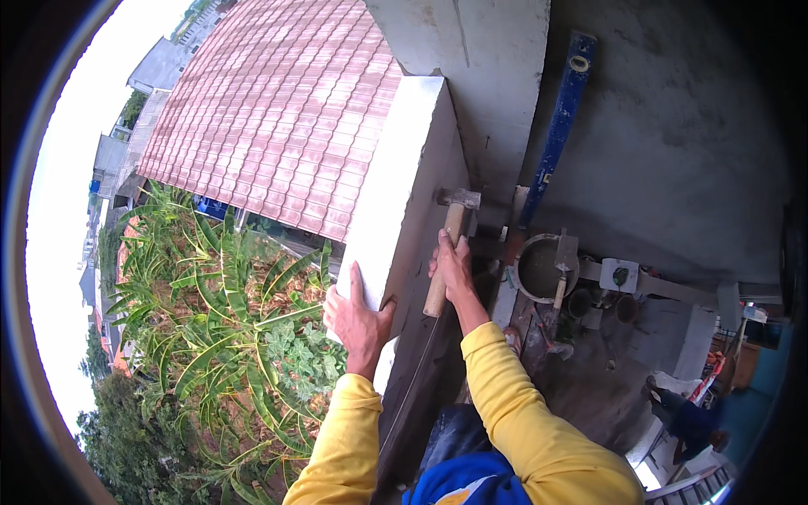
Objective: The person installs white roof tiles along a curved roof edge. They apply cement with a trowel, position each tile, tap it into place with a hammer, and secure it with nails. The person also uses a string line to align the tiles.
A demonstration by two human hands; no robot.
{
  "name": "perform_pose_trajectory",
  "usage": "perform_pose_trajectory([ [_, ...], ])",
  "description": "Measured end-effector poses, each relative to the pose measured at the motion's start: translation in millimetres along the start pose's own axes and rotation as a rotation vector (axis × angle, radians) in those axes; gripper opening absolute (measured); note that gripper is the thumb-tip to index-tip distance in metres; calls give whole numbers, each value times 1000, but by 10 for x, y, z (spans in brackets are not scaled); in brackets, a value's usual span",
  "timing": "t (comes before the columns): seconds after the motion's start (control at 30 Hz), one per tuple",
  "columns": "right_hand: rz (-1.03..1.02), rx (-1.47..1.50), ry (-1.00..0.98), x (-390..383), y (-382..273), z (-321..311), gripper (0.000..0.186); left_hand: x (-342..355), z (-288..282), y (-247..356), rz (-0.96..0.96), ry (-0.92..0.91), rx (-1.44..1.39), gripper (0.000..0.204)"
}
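A long white block (pixel 383 194) forms the top of a low wall at the edge of the building. Over its near part lies my left hand (pixel 358 324), fingers across the top and thumb against the inner side, gripping it. My right hand (pixel 454 265) is closed round the wooden handle of a hammer (pixel 437 290). The hammer's metal head (pixel 459 199) is up beside the block's inner face; I cannot tell whether it touches.
Outside the wall lie a red tiled roof (pixel 286 109) and banana plants (pixel 219 328) far below. A blue spirit level (pixel 558 126) leans on the grey wall. At right are a mortar tub (pixel 539 265), a trowel (pixel 566 261), buckets (pixel 625 308) and another person (pixel 686 421).
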State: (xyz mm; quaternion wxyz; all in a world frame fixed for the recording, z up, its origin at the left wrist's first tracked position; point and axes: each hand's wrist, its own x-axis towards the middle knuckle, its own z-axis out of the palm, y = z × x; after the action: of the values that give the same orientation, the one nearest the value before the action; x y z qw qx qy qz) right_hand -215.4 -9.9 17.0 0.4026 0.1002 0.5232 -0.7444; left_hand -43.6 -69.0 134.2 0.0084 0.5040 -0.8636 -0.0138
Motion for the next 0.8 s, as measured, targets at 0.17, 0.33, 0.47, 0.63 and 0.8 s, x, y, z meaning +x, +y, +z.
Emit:
perform_pose_trajectory([
  [0.17, -15, 104, 87, 46, -110, 124, 40, 24, -34, 43, -14, -20, -73, 110],
  [0.33, 8, 12, -41, 53, -117, 111, 49, 47, -33, 0, -13, 5, -62, 109],
  [0.47, 1, 75, 82, -17, -109, 234, 44, 56, -23, 14, -8, 16, -50, 113],
  [0.63, -382, -529, 65, 338, 221, -737, 47, 57, -7, 295, 22, 5, -98, 110],
  [0.8, -66, -442, -58, -1115, 425, -799, 65, 9, 33, -26, -13, 19, -19, 114],
])
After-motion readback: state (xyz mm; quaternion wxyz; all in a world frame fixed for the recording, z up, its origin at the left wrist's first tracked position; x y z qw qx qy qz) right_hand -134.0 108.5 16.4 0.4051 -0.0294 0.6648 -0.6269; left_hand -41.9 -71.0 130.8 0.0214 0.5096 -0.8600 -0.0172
